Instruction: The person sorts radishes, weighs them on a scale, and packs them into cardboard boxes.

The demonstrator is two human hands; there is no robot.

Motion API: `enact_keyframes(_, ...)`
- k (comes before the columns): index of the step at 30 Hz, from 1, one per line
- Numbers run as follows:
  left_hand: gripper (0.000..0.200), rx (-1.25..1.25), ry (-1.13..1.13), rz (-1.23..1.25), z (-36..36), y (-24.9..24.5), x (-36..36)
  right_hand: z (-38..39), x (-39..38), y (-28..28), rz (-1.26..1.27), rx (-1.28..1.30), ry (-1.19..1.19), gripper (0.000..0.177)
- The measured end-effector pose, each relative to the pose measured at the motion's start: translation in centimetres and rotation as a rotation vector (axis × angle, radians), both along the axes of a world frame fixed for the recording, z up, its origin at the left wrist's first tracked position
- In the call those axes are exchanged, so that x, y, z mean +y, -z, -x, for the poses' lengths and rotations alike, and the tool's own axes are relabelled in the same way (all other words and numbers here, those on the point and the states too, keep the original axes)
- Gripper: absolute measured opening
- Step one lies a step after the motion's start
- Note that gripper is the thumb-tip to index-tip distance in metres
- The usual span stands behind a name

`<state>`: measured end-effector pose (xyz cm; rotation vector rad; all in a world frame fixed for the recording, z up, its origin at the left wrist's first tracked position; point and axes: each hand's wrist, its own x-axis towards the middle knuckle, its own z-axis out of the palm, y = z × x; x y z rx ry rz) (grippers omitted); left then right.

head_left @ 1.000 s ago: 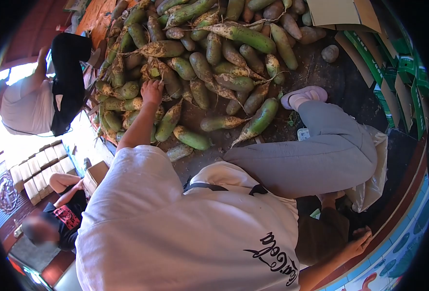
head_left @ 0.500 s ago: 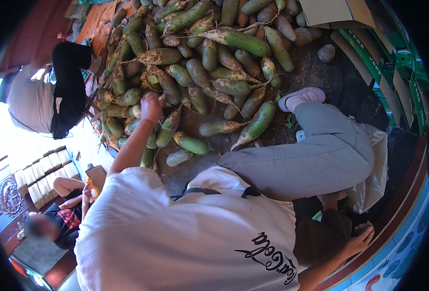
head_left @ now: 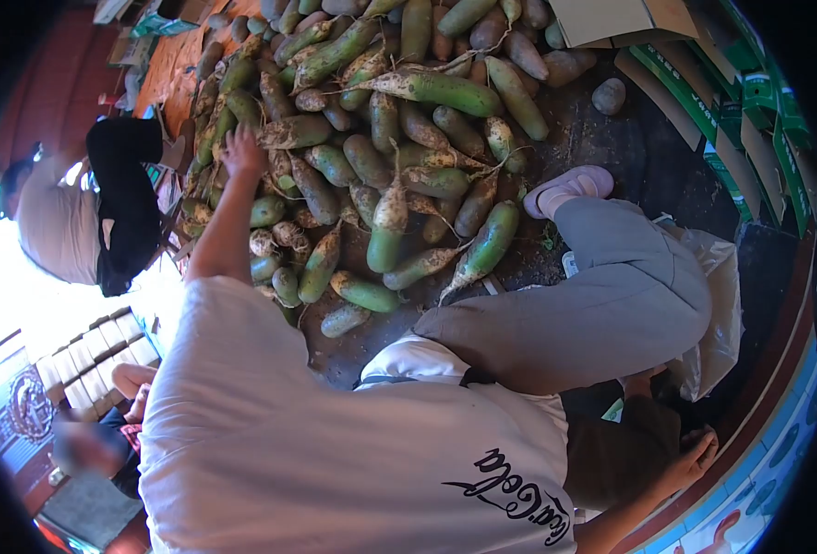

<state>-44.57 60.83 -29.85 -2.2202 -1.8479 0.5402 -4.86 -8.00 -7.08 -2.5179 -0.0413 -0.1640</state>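
Left hand [head_left: 244, 155] at green radish pile [head_left: 432, 88], fingers spread, contact unclear; right hand [head_left: 697, 459] near dark cloth [head_left: 616, 452], grip unclear.

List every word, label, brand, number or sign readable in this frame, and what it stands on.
"Coca Cola", black script, partly creased: on the white shirt.
White print on the green cardboard: too small to read.
Red print on another person's dark top: too blurred.
Round emblem: no legible words.
No readable numbers.
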Motion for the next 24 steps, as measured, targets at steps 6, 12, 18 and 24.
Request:
enact_keyframes(6, 0.056, 0.225, -0.18, 0.288, -0.3, -1.4, 1.5, 0.0, -1.1, 0.7, 0.065, 0.027, -0.037, 0.026)
enact_keyframes(12, 0.051, -0.067, 0.034, 0.44, 1.8, -0.7, -0.9, 0.2, 1.3, 2.0, -0.027, 0.035, -0.127, 0.021)
enact_keyframes(18, 0.046, -0.759, -0.158, 0.27, -4.0, -2.1, -4.3, -1.0, 2.6, 2.6, -0.136, 0.032, -0.245, 0.019)
enact_keyframes(24, 0.027, -1.372, -0.327, 0.518, -13.8, -15.3, -8.4, -1.1, 6.2, 1.1, -0.353, 0.045, -0.3, 0.014)
